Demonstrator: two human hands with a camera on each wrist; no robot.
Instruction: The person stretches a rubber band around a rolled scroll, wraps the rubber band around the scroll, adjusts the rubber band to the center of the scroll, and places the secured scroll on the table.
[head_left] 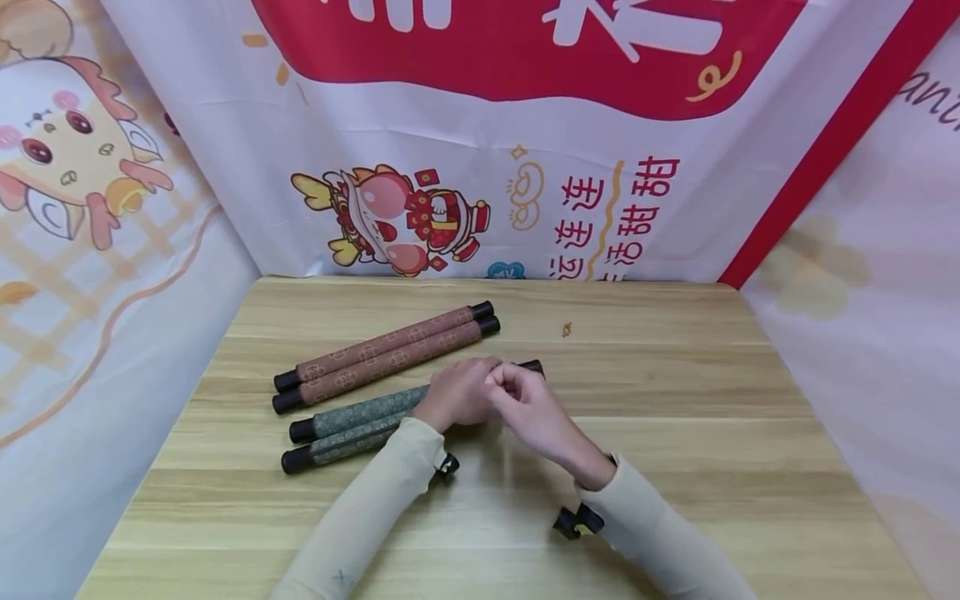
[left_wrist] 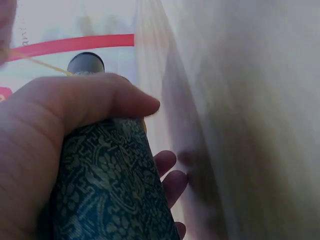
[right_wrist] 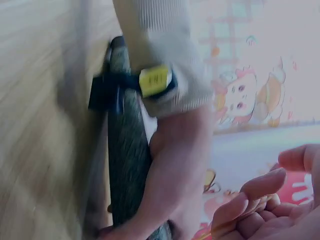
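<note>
My left hand [head_left: 459, 393] grips a pair of green patterned scrolls [head_left: 367, 414] with black end knobs. Across the dark green brocade lies the left thumb [left_wrist: 100, 97], with fingertips showing on the far side. Close against the left hand, my right hand [head_left: 534, 417] has curled fingers and pulls a thin yellow rubber band [left_wrist: 37, 63]. It stretches taut from the right fingers toward the scrolls' far end, partly hidden by the left thumb. Between the right fingers in the right wrist view, a bit of yellow band also shows.
Two reddish-brown scrolls [head_left: 386, 354] with black knobs lie side by side behind the green ones. A small yellow band [head_left: 567, 329] sits toward the back of the wooden table [head_left: 712, 467]. Printed cloth hangings [head_left: 450, 125] stand around the table's back and sides.
</note>
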